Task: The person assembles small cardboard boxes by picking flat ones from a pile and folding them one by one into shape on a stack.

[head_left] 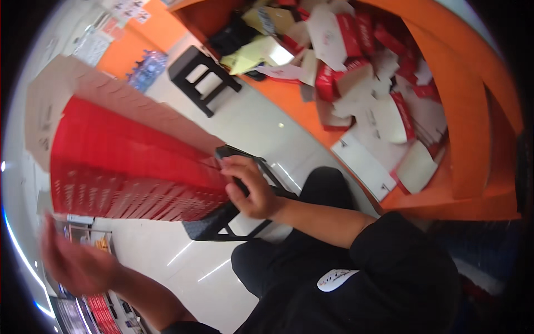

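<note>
A long row of red-and-white cardboard boxes, nested tightly together, rests over a black stool in front of me. Their pale flaps stand up along the far side. My right hand lies against the row's right end, its fingers spread and its thumb apart. Just below the row's left end is my left hand, slightly blurred, with its fingers stretched out and nothing seen in it. It appears apart from the boxes.
On the right, an orange counter holds a jumble of loose red-and-white cartons and papers. Another black stool stands on the pale tiled floor. Bottles in clear wrap sit by the orange wall. Stocked shelves show at lower left.
</note>
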`<action>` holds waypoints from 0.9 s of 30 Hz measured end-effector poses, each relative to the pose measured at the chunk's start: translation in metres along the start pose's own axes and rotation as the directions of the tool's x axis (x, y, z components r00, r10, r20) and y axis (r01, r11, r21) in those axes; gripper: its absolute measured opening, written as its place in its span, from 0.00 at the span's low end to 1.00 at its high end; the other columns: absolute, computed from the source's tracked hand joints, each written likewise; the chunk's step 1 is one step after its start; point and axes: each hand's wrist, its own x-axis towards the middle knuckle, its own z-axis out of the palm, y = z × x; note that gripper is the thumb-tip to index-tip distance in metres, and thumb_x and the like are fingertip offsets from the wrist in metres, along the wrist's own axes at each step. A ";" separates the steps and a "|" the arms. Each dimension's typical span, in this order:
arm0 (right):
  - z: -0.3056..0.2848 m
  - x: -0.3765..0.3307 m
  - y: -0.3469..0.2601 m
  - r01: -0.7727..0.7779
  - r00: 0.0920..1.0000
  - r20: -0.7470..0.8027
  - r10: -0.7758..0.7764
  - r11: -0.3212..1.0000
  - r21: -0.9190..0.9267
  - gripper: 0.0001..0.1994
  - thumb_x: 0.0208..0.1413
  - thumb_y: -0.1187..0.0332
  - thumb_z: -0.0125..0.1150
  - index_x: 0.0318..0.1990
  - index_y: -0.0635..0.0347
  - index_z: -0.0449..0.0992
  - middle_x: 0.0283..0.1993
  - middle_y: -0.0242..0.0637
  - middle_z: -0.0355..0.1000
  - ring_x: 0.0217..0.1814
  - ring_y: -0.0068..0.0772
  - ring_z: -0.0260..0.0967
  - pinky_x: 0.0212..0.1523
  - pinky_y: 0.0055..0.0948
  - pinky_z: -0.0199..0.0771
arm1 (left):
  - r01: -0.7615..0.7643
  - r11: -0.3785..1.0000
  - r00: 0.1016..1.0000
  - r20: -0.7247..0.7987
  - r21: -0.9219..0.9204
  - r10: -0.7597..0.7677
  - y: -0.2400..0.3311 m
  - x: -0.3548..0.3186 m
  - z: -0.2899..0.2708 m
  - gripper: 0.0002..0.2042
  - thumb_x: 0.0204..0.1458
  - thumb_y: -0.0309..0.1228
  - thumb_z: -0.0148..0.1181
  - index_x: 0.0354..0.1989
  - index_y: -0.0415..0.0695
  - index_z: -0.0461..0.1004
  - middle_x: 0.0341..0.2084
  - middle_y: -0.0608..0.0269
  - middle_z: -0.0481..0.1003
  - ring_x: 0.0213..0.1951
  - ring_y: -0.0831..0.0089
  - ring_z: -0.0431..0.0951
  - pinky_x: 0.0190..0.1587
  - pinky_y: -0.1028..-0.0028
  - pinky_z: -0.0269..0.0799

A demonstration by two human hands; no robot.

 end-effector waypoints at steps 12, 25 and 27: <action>-0.233 -0.078 0.135 -0.607 0.793 -0.363 0.490 0.577 -0.546 0.15 0.54 0.68 0.63 0.47 0.65 0.72 0.51 0.47 0.68 0.55 0.48 0.66 0.55 0.40 0.69 | 0.900 0.151 0.429 0.891 -0.409 -0.148 0.317 -0.192 -0.083 0.09 0.42 0.20 0.61 0.34 0.42 0.80 0.30 0.58 0.80 0.30 0.63 0.82 0.34 0.70 0.78; -0.241 0.019 0.205 -0.725 0.668 -0.584 0.461 0.581 -0.371 0.15 0.54 0.66 0.55 0.41 0.73 0.74 0.37 0.53 0.76 0.37 0.53 0.74 0.40 0.45 0.72 | 0.904 0.093 0.428 0.877 -0.418 -0.217 0.315 -0.121 -0.051 0.11 0.42 0.17 0.61 0.36 0.40 0.80 0.30 0.55 0.80 0.31 0.64 0.82 0.35 0.73 0.78; -0.241 0.035 0.183 -0.708 0.542 -0.569 0.618 0.701 0.087 0.14 0.54 0.70 0.57 0.47 0.68 0.75 0.39 0.39 0.76 0.31 0.34 0.73 0.31 0.33 0.72 | 0.908 0.075 0.415 0.865 -0.411 -0.281 0.320 -0.110 -0.039 0.11 0.43 0.17 0.62 0.36 0.40 0.80 0.30 0.55 0.80 0.31 0.64 0.82 0.36 0.73 0.77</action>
